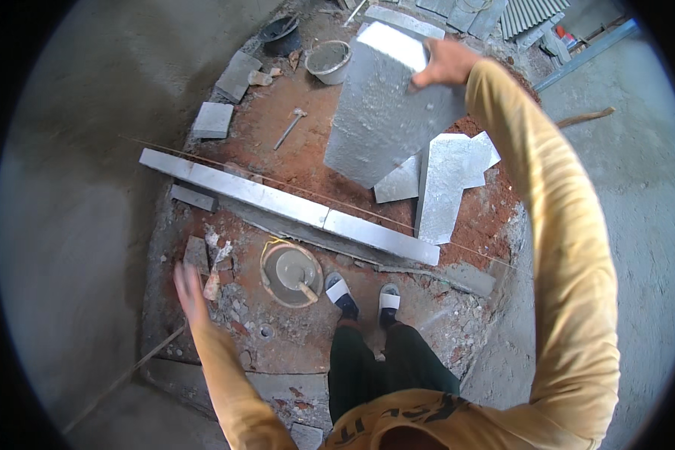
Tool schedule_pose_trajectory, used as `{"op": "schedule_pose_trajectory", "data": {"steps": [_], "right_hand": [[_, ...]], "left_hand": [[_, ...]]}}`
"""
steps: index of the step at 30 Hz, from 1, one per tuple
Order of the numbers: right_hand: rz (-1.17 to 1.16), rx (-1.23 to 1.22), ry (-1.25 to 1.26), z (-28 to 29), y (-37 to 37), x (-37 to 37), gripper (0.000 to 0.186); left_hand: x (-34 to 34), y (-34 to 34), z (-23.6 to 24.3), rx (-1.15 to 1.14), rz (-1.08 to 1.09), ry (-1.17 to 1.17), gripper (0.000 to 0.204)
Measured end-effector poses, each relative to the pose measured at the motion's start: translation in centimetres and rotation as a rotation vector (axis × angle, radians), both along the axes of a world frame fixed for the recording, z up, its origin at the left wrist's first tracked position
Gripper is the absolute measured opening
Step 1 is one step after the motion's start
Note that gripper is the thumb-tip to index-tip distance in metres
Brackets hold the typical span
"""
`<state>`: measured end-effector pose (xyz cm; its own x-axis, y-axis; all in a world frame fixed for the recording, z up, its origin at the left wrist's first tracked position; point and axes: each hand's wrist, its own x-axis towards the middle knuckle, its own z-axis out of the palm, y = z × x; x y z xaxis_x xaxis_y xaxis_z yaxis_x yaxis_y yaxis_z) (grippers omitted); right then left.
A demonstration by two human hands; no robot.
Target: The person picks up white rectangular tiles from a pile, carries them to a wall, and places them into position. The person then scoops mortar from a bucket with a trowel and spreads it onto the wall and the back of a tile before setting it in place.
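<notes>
My right hand [448, 64] is closed on the top edge of a large grey concrete block [386, 112], thumb on its broad face. The block is held up and tilted, its lower end over the red soil. My left hand [192, 296] is empty with its fingers stretched out, above rubble at the lower left. A low row of pale blocks [255, 195] set end to end crosses the middle, with a thin string [300, 193] stretched along its far side. Near my feet, a bucket [266, 274] of wet grey mortar has a wooden-handled tool [307, 291] in it.
Several blocks [441, 187] lie loose beyond the row at the right. A hammer [289, 129] rests on the soil. Farther back stand a mortar bucket [328, 61] and a black bucket [280, 37]. Single blocks [213, 120] lie by the left wall [75, 187].
</notes>
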<state>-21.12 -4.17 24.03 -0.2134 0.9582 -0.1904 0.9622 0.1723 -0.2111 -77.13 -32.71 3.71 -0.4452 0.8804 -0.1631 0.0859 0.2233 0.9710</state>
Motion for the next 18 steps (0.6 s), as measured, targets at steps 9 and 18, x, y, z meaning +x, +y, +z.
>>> {"op": "schedule_pose_trajectory", "data": {"steps": [9, 18], "right_hand": [[-0.619, -0.187, 0.436, -35.3, -3.4, 9.0, 0.095], [-0.511, 0.115, 0.214, -37.0, -6.1, 14.5, 0.083]], "left_hand": [[3.1, -46.2, -13.3, -1.381, 0.52, 0.199, 0.055], [4.0, -39.1, -15.5, -0.619, 0.211, 0.169, 0.038]]}}
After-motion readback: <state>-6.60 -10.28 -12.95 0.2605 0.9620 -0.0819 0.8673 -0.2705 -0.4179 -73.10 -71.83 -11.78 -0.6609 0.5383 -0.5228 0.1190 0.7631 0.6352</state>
